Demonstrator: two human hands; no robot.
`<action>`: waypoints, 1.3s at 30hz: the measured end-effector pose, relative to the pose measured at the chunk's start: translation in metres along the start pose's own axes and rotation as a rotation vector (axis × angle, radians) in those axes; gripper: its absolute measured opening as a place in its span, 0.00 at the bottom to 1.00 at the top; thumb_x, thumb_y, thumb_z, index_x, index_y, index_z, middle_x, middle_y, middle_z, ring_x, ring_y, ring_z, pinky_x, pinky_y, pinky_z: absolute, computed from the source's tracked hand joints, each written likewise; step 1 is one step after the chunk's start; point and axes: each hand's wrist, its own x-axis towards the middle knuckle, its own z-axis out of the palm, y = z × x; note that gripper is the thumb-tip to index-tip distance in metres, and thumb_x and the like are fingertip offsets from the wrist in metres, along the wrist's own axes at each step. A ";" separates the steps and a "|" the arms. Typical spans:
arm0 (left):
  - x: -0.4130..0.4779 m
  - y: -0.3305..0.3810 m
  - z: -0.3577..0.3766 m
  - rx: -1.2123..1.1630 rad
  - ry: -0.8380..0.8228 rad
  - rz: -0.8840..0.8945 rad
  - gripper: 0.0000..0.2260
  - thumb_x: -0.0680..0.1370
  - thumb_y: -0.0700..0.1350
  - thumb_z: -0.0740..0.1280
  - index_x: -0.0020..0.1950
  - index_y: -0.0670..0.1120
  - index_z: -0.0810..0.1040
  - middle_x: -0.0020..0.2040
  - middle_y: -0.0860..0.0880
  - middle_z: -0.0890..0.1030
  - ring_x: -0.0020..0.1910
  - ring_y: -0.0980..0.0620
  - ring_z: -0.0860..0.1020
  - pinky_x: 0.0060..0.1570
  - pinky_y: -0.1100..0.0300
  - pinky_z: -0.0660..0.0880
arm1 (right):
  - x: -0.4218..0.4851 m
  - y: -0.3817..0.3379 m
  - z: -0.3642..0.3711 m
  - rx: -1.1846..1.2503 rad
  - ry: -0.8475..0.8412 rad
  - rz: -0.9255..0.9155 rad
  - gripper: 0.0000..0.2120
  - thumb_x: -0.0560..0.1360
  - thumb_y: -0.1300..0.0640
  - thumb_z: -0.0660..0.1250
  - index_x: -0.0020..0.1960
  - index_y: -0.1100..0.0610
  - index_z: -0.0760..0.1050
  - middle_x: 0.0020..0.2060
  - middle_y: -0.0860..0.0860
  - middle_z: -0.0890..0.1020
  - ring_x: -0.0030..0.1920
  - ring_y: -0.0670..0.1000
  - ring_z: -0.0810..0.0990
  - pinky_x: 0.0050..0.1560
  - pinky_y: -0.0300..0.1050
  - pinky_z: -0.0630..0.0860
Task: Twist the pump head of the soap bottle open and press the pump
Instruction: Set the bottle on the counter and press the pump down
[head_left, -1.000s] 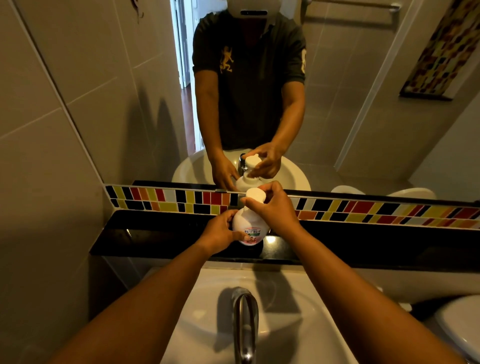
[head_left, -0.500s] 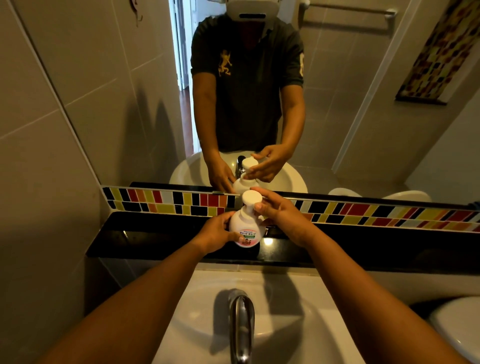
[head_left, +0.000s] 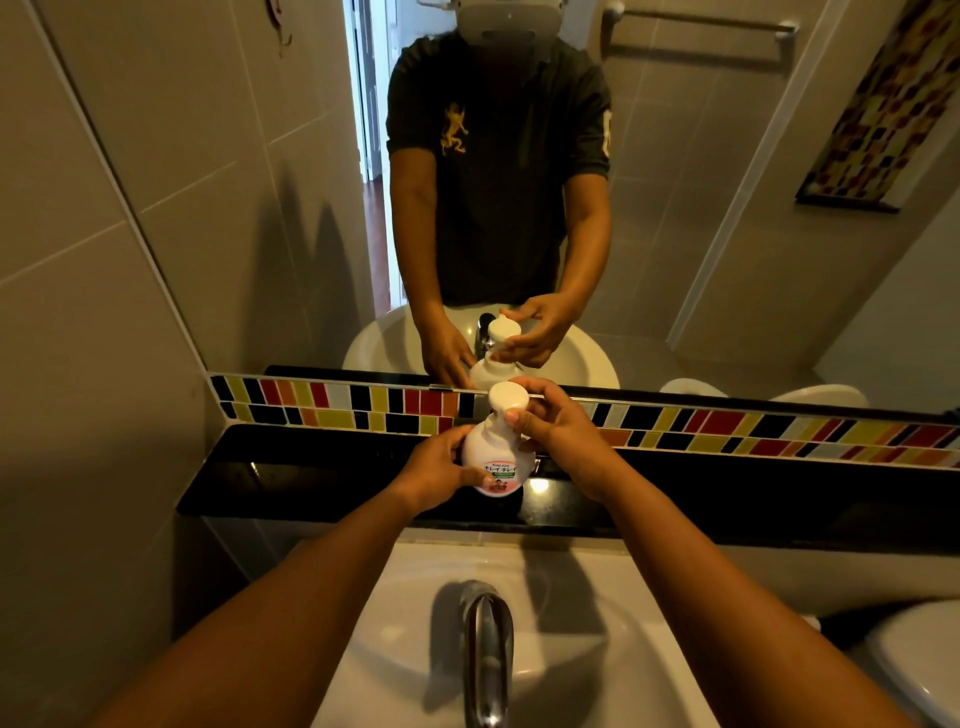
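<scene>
A white soap bottle (head_left: 493, 453) with a pink and green label stands on the black shelf (head_left: 311, 473) behind the basin. Its round white pump head (head_left: 508, 399) is on top. My left hand (head_left: 439, 467) wraps the bottle's left side and holds it steady. My right hand (head_left: 558, 428) reaches in from the right, thumb and fingers pinched around the neck just under the pump head. The mirror above repeats bottle and hands.
A chrome tap (head_left: 485, 644) rises over the white basin (head_left: 597, 649) right below my forearms. A strip of coloured tiles (head_left: 727, 428) runs under the mirror (head_left: 727, 234). A tiled wall (head_left: 78, 312) closes the left side; a white toilet edge (head_left: 919, 660) shows at the lower right.
My right hand has come off the top of the pump head and slid to its right side, fingers now under the head. The left hand keeps its hold on the bottle.
</scene>
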 end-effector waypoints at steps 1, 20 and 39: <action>0.000 0.000 0.000 0.004 -0.002 -0.001 0.29 0.69 0.37 0.75 0.69 0.47 0.72 0.64 0.45 0.79 0.63 0.46 0.77 0.62 0.47 0.76 | 0.000 0.000 0.000 0.002 -0.003 0.000 0.23 0.77 0.58 0.68 0.70 0.54 0.68 0.65 0.58 0.77 0.65 0.59 0.77 0.62 0.58 0.78; -0.010 -0.013 0.000 -0.162 0.088 -0.022 0.31 0.67 0.33 0.75 0.69 0.45 0.71 0.65 0.44 0.78 0.64 0.45 0.78 0.60 0.50 0.77 | -0.021 0.064 -0.007 -0.114 0.058 0.156 0.33 0.74 0.63 0.72 0.75 0.51 0.65 0.68 0.54 0.76 0.68 0.55 0.73 0.65 0.52 0.74; 0.004 -0.012 0.000 -0.168 0.112 -0.033 0.28 0.70 0.32 0.73 0.69 0.42 0.71 0.66 0.43 0.78 0.64 0.44 0.78 0.61 0.50 0.76 | -0.003 0.072 0.006 -0.133 0.119 0.077 0.28 0.74 0.63 0.71 0.71 0.52 0.69 0.67 0.53 0.77 0.67 0.55 0.75 0.67 0.56 0.74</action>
